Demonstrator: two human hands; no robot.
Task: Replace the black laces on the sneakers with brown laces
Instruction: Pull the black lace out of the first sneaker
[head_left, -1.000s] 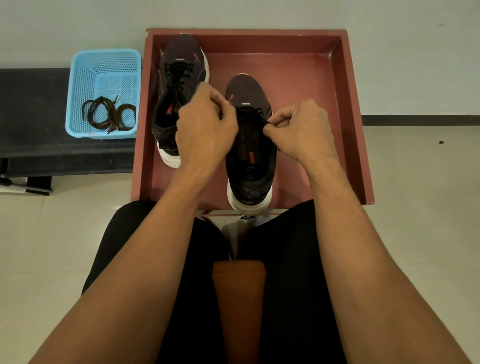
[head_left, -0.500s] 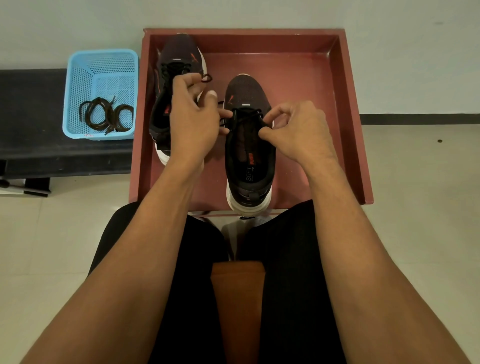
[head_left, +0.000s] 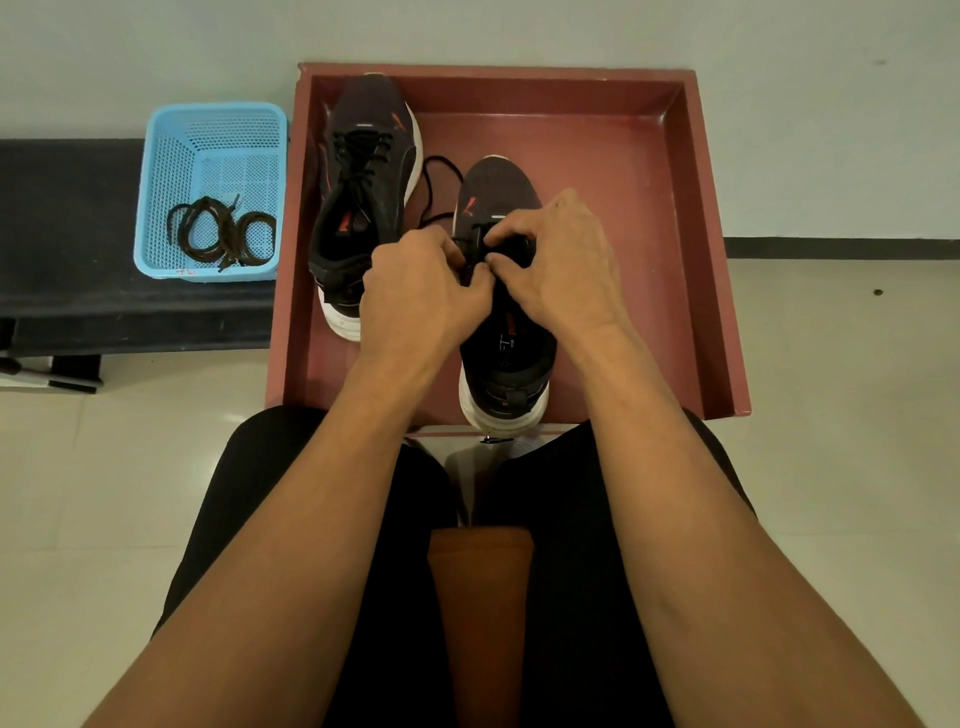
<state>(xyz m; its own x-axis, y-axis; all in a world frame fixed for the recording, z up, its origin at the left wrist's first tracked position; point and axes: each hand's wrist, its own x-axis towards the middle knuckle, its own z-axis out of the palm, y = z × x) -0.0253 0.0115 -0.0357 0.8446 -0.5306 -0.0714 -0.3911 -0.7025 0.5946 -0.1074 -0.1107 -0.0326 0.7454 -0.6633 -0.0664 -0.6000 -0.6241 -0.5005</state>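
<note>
Black lace (head_left: 441, 171) trails loose from the near sneaker (head_left: 496, 192) and loops over the tray floor between the two shoes. Both hands meet over that sneaker's eyelets. The left hand (head_left: 423, 296) has its grip clamped on the lace, thumb and forefinger pinched together. The right hand (head_left: 563, 265) has its grip closed on the same lace just beside it — whether the two hands' fingertips touch, I cannot tell. The near sneaker stands mid-tray, heel toward the person, its white sole at the front rim. The far sneaker (head_left: 363, 208) sits at the back left of the red-brown tray (head_left: 597, 145), fully laced in black. Left of the tray, on a dark bench (head_left: 67, 218), a blue plastic basket (head_left: 166, 171) holds the brown laces (head_left: 223, 234) — coiled, untouched.
</note>
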